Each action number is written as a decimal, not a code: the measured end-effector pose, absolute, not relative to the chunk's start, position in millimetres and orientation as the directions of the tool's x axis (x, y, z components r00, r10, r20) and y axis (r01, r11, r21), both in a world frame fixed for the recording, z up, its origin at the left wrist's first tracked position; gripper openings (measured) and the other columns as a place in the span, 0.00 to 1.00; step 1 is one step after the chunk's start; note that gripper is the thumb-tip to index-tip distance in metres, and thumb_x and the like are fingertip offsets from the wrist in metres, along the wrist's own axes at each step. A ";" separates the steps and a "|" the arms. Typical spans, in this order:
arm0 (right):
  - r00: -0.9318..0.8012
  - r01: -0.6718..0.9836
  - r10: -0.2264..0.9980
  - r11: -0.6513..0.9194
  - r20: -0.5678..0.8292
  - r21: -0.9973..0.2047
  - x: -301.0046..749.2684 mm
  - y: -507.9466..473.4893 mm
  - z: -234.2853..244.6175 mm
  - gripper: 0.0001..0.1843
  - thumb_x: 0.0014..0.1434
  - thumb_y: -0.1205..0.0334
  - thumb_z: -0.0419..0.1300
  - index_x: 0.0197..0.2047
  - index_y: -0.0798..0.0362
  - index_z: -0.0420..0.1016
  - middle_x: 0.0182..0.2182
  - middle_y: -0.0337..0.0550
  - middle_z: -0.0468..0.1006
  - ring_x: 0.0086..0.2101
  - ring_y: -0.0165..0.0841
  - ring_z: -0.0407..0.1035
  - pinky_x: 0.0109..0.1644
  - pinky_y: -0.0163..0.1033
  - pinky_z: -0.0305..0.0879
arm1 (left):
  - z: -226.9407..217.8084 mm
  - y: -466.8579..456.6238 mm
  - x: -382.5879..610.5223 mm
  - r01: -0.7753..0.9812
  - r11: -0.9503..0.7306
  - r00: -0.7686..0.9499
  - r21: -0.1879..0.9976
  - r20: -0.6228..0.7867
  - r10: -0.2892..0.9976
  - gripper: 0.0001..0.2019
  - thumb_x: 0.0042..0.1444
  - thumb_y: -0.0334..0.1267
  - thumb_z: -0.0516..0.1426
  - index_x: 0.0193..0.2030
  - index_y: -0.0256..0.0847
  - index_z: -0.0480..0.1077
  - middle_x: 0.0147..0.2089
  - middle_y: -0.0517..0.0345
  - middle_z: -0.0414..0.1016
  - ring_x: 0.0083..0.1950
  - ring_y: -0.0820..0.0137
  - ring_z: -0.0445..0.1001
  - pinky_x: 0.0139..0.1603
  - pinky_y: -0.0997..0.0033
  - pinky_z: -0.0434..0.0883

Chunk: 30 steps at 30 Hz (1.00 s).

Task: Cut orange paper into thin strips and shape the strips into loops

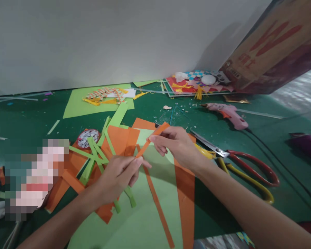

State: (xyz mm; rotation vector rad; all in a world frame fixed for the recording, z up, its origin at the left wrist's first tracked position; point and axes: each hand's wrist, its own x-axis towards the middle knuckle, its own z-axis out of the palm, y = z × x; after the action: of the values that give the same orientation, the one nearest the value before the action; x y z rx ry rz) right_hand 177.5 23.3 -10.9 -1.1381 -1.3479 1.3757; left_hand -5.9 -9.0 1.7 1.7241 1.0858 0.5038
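Note:
Between my two hands runs an orange paper strip (145,149), tilted up to the right. My left hand (121,173) pinches its lower end, and my right hand (172,140) pinches it near the upper end. Beneath them lies a light green paper sheet (155,207) over orange paper (186,204). A second, longer orange strip (155,197) slants across the green sheet; whether it joins the held strip is hidden by my left hand. Several narrow green strips (94,154) are piled left of my left hand, on cut orange pieces (120,136).
Red- and yellow-handled scissors (223,152) lie right of my right hand. A pink glue gun (229,112) with a black cord rests behind them. A round speckled piece (88,138), a woven paper craft (106,95), decorated red cards (181,86) and a brown paper bag (277,45) are around.

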 end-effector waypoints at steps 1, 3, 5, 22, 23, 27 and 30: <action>-0.198 0.005 0.980 -0.032 -0.032 -0.999 177.3 23.4 -10.6 0.22 0.49 0.53 0.64 0.12 0.53 0.61 0.11 0.32 0.62 0.16 0.24 0.56 0.27 0.38 0.55 | 1.5 -9.0 -5.8 0.409 -0.098 0.513 0.907 -0.140 0.847 0.24 0.63 0.41 0.42 0.17 0.41 0.61 0.14 0.65 0.56 0.22 0.74 0.65 0.39 0.72 0.69; -0.193 -0.039 0.981 -0.039 -0.031 -0.998 177.1 23.9 -9.8 0.22 0.49 0.54 0.64 0.13 0.53 0.61 0.11 0.32 0.62 0.16 0.24 0.56 0.25 0.37 0.54 | 0.1 -8.3 -6.5 0.332 -0.077 0.486 0.940 -0.101 0.868 0.25 0.63 0.40 0.42 0.14 0.41 0.60 0.13 0.62 0.57 0.29 0.70 0.71 0.40 0.73 0.68; -0.169 -0.115 0.986 -0.036 -0.016 -0.993 177.3 24.8 -8.4 0.22 0.49 0.54 0.64 0.13 0.52 0.60 0.10 0.31 0.61 0.15 0.23 0.55 0.24 0.37 0.54 | -1.3 -5.6 -8.8 0.202 -0.022 0.374 0.979 -0.056 0.926 0.25 0.63 0.39 0.43 0.15 0.40 0.64 0.13 0.61 0.58 0.27 0.71 0.70 0.36 0.74 0.67; -0.475 0.211 0.823 -0.238 -0.312 -0.948 164.3 18.0 -11.2 0.19 0.57 0.60 0.55 0.51 0.59 0.68 0.18 0.34 0.71 0.18 0.26 0.64 0.20 0.31 0.53 | 12.3 22.7 -18.4 -0.548 0.097 -0.199 0.831 -0.242 0.950 0.18 0.54 0.26 0.44 0.16 0.35 0.64 0.10 0.68 0.45 0.12 0.81 0.46 0.15 0.79 0.51; -0.438 0.210 0.845 -0.236 -0.308 -0.949 164.6 18.5 -10.3 0.22 0.57 0.62 0.54 0.55 0.59 0.65 0.17 0.33 0.70 0.18 0.26 0.63 0.20 0.31 0.53 | 12.1 22.7 -18.2 -0.545 0.102 -0.194 0.832 -0.243 0.950 0.18 0.54 0.26 0.45 0.16 0.35 0.64 0.10 0.68 0.45 0.12 0.81 0.47 0.15 0.79 0.51; -0.288 0.229 0.935 -0.141 -0.206 -0.963 168.2 20.7 -8.2 0.24 0.57 0.62 0.53 0.57 0.59 0.64 0.15 0.30 0.66 0.17 0.25 0.60 0.21 0.31 0.54 | 11.4 22.2 -17.7 -0.527 0.120 -0.180 0.841 -0.249 0.952 0.18 0.54 0.25 0.45 0.16 0.35 0.64 0.10 0.68 0.45 0.12 0.81 0.48 0.15 0.79 0.52; -0.255 0.295 0.961 -0.026 -0.105 -0.955 170.8 21.2 -12.4 0.19 0.58 0.61 0.52 0.51 0.57 0.70 0.15 0.30 0.65 0.17 0.26 0.60 0.22 0.32 0.56 | 10.6 21.5 -17.6 -0.502 0.117 -0.172 0.857 -0.232 0.957 0.18 0.54 0.26 0.44 0.16 0.35 0.65 0.10 0.67 0.46 0.12 0.81 0.48 0.15 0.79 0.52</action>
State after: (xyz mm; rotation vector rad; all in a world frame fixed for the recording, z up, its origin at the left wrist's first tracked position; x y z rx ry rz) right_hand 170.8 21.2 -12.4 -1.3370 -1.6029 1.3096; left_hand -17.6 21.5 10.6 0.5814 1.0579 1.4314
